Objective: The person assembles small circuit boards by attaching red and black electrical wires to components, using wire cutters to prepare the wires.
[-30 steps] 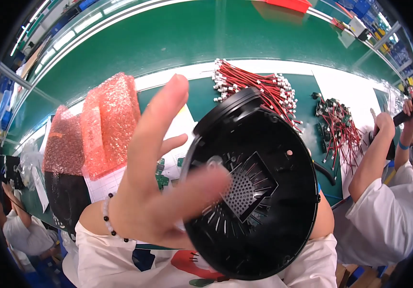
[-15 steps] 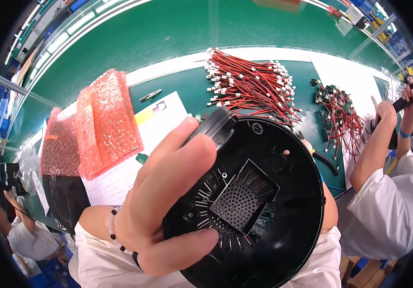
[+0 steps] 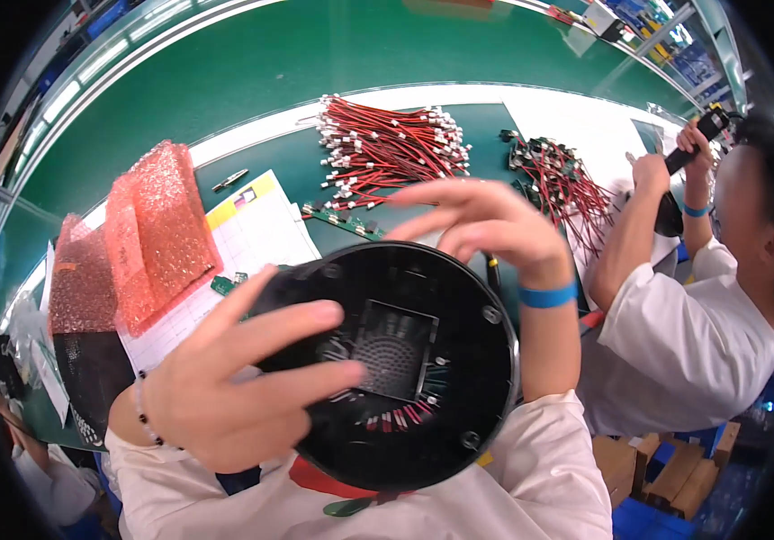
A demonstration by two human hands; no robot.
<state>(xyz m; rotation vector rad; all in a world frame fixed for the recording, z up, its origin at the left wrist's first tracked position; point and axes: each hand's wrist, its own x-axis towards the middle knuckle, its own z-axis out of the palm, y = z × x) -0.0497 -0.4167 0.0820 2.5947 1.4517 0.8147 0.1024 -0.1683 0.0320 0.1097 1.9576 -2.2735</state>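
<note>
A round black plastic housing (image 3: pixel 463 387) is held tilted in front of my body. Its hollow inside shows a square perforated grille (image 3: pixel 387 364) with thin ribs around it. My left hand (image 3: pixel 234 387), wearing a beaded bracelet, grips the housing's left side; two fingers reach over its inside. Beyond the far rim my right hand (image 3: pixel 504 225), with a blue wristband, has its fingers spread and shows nothing in them. Whether its fingertips touch the rim I cannot tell. A green circuit board strip (image 3: pixel 342 220) lies on the table behind the housing.
Red-black cables (image 3: pixel 396 148) lie bundled at the back. Wired circuit boards (image 3: pixel 558 175) are piled to their right. Pink bubble wrap (image 3: pixel 166 238), printed paper (image 3: pixel 261 216) and a pen-like metal tool (image 3: pixel 229 180) lie left. A co-worker (image 3: pixel 684 315) at right holds a black tool (image 3: pixel 697 144).
The housing has moved left and tilted differently, with my left hand shifting along. My right hand, mostly hidden behind the housing before, now shows beyond its far rim. The whole view has swung rightward.
</note>
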